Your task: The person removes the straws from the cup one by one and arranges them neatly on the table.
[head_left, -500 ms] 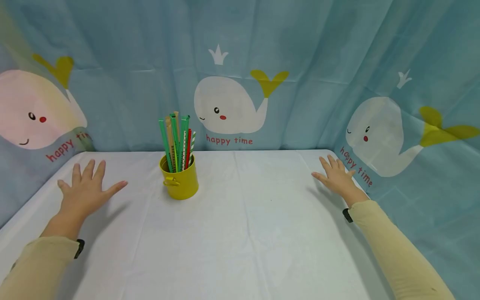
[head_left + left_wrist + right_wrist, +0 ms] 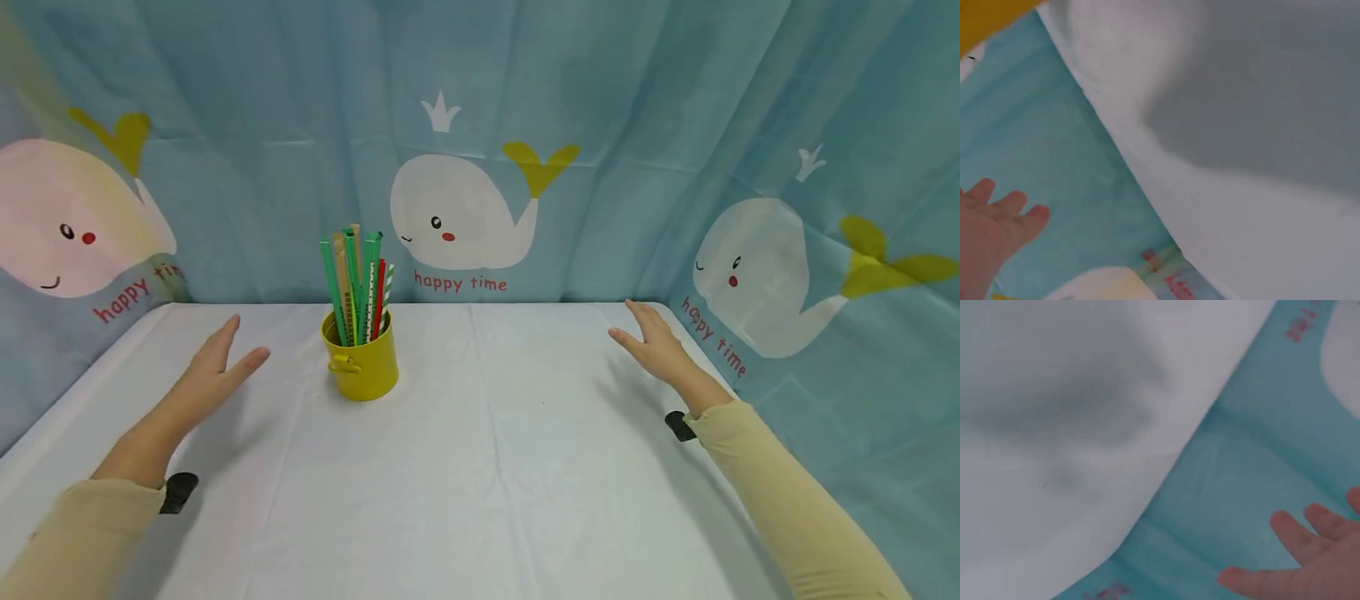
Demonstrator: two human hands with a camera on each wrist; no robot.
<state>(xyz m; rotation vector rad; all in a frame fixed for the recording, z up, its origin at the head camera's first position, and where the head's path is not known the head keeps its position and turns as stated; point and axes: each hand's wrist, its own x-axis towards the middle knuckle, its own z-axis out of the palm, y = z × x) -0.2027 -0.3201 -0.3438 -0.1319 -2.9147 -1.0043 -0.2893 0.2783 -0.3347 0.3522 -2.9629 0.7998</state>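
My left hand [image 2: 204, 387] and right hand [image 2: 663, 354] hold nothing, fingers [image 2: 222, 342] extended, thumbs parted wide. Between them, nearer my left, one bucket [image 2: 367, 372] stands on the cloth [image 2: 420, 500]: likely light, stiff, slick, best gripped round its sides. Its sticks [image 2: 347, 287], one red, bunch too tightly to count. Beyond, three whales [image 2: 457, 208] on the curtain [image 2: 637, 83].

bright head view; dimmer, blurry wrist views with soft shadows [image 2: 1260, 100].
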